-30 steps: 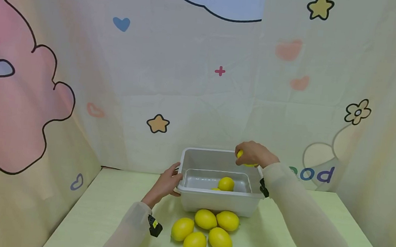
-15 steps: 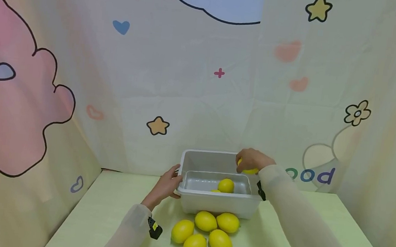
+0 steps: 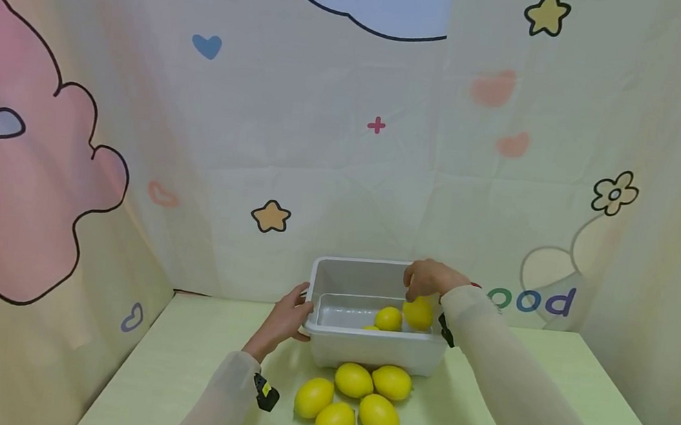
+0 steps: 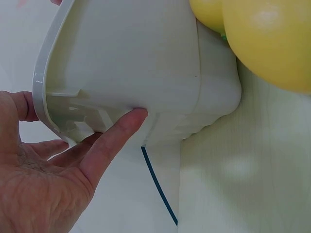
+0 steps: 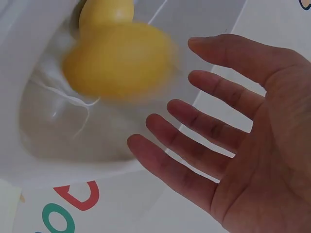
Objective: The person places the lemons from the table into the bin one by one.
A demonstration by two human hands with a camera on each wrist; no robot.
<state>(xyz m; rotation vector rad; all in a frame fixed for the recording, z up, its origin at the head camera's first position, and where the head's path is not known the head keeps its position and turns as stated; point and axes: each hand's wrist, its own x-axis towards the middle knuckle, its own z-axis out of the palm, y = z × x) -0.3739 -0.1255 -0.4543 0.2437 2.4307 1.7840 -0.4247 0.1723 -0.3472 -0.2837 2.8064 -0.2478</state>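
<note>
A grey-white plastic bin (image 3: 376, 349) stands against the back wall. At its left end my left hand (image 3: 291, 315) holds the rim; in the left wrist view the thumb and fingers (image 4: 114, 141) lie on both sides of the edge. Over the bin's right end is my right hand (image 3: 431, 279), fingers spread and holding nothing. Just below it a lemon (image 3: 418, 313), blurred in the right wrist view, is in the air inside the bin. Another lemon (image 3: 388, 319) lies in the bin, with a sliver of a further one (image 3: 371, 328) beside it.
Several lemons (image 3: 334, 424) lie on the pale green table (image 3: 174, 375) in front of the bin. A printed curtain (image 3: 342, 192) hangs behind. Both wrists wear small black devices (image 3: 265, 393).
The right hand has lowered a lemon over the bin's right end and let it go; the lemon drops away from the fingers. The left hand stays on the bin.
</note>
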